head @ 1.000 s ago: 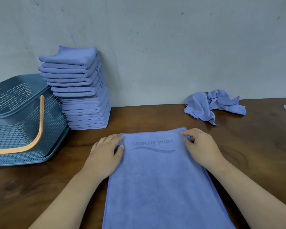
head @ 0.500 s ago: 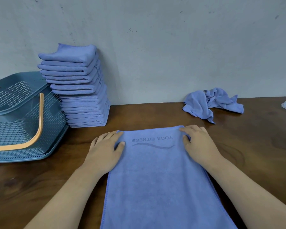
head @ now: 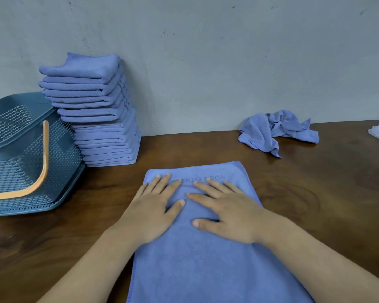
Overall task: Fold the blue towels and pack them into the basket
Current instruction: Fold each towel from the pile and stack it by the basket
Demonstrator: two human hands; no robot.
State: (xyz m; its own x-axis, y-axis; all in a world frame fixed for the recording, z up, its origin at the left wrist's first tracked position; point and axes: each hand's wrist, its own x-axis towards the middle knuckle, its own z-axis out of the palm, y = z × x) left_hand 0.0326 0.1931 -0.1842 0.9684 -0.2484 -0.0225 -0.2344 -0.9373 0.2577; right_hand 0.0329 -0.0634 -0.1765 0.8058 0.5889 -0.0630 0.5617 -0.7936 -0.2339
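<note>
Both hands press flat on towel; basket holds none

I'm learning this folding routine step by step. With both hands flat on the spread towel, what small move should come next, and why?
Probably slide both palms outward to smooth it, then take the far corners and fold toward the body. The left hand and right hand lie flat and open near the middle of the towel, gripping nothing, and it is still one unfolded layer on the table.
</note>
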